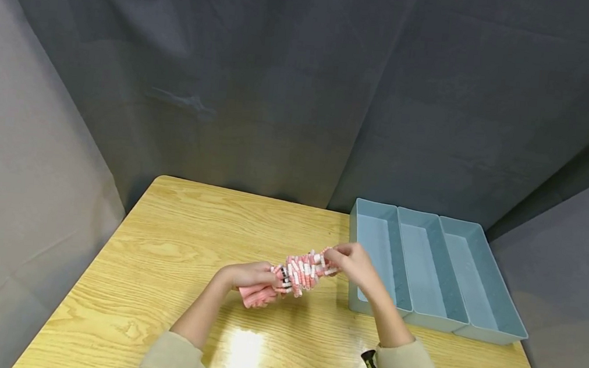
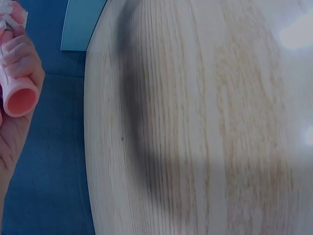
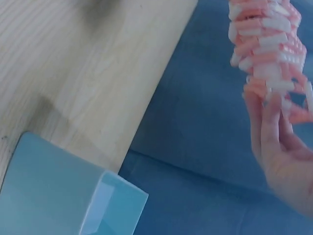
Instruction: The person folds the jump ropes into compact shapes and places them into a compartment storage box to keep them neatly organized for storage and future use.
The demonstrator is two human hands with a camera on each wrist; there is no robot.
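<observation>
Table [image 1: 163,242]: pale wood grain, and I saw it carrying everything in the head view, with grey cloth hung behind it.
Tray [image 1: 439,272]: light blue, three long compartments side by side, standing at the table's right edge, just beside the right hand; I saw nothing lying in them.
Bundle [image 1: 294,276]: a pink and white cluster of small tubes held between both hands above the table, near its middle; its long axis ran left to right, rising slightly toward the tray.
Left hand [image 1: 251,275]: fingers [image 2: 19,54] curled round the bundle's lower, left end, where solid pink tube ends stuck out.
Right hand [image 1: 353,262]: fingers [image 3: 271,117] pinched the upper, right end; this hand was the nearer one to the tray.
Bearing: from the right fingers the bundle lay to their left, away from the tray.
Hidden: I could not count the tubes or tell how they were joined; the right wrist view blurred them, and the left wrist view cut off all but one tube end.
</observation>
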